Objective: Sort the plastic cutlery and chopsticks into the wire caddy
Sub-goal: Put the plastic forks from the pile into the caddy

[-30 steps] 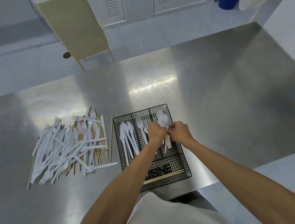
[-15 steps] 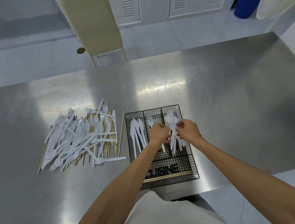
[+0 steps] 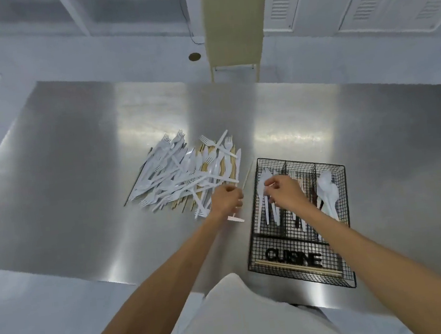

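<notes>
A black wire caddy [image 3: 348,234] stands on the steel table, right of centre. White knives [image 3: 266,211] lie in its left compartment and white spoons [image 3: 328,193] in its right one. Chopsticks [image 3: 294,267] lie across its front compartment. A loose pile of white plastic cutlery and wooden chopsticks [image 3: 182,176] lies left of the caddy. My left hand [image 3: 227,200] hovers with curled fingers at the pile's near right corner, over a single fork [image 3: 200,213]. My right hand [image 3: 285,193] is above the caddy's left and middle compartments with nothing visible in it, hiding the middle compartment.
The steel table [image 3: 75,156] reaches well out to the left and right, and its near edge is close to my body. One chopstick [image 3: 246,179] lies between pile and caddy. A beige chair [image 3: 233,20] stands behind the table's far edge.
Both hands left the spoon compartment, where the spoons now lie. My left hand went left to the pile's edge, my right hand to the caddy's left side. The view swung left.
</notes>
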{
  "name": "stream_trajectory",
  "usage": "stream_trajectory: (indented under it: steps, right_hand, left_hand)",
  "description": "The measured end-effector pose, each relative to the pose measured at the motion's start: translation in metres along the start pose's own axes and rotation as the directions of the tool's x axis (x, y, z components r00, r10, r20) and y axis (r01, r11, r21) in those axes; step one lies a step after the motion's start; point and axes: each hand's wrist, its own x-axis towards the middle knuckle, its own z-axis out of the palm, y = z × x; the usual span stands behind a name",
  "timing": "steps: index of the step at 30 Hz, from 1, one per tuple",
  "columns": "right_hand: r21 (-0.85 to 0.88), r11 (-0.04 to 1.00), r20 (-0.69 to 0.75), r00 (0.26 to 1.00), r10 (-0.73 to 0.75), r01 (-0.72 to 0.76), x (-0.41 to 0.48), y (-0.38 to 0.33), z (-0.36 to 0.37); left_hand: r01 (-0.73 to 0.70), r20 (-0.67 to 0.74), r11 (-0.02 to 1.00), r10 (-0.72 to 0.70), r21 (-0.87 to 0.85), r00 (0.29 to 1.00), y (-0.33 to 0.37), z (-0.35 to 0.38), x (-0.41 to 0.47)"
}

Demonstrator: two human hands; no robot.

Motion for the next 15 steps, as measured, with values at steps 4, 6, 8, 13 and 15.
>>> stream_trajectory:
  steps: [4, 6, 8, 13, 15]
  right_hand:
    - [-0.022, 0.997, 0.087, 0.994, -0.069, 0.071, 0.016, -0.037, 0.034]
    - [-0.029, 0.995, 0.111, 0.99, -0.089, 0.093, 0.026, -0.055, 0.053]
    - [-0.045, 0.992, 0.132, 0.985, -0.108, 0.115, 0.035, -0.073, 0.073]
    - [-0.115, 0.974, 0.174, 0.97, -0.172, 0.194, 0.057, -0.105, 0.116]
    - [-0.162, 0.955, 0.197, 0.956, -0.217, 0.25, 0.066, -0.115, 0.129]
  left_hand:
    - [0.025, -0.075, 0.998, -0.029, -0.049, 0.997, -0.02, -0.062, 0.011]
    - [0.037, -0.133, 0.998, -0.043, -0.045, 0.99, -0.029, -0.091, 0.015]
    - [0.039, -0.186, 0.998, -0.047, -0.05, 0.981, -0.036, -0.117, 0.018]
    - [0.045, -0.252, 0.998, -0.052, -0.034, 0.966, -0.054, -0.173, 0.036]
    - [0.046, -0.301, 0.998, -0.031, 0.041, 0.953, -0.055, -0.193, 0.046]
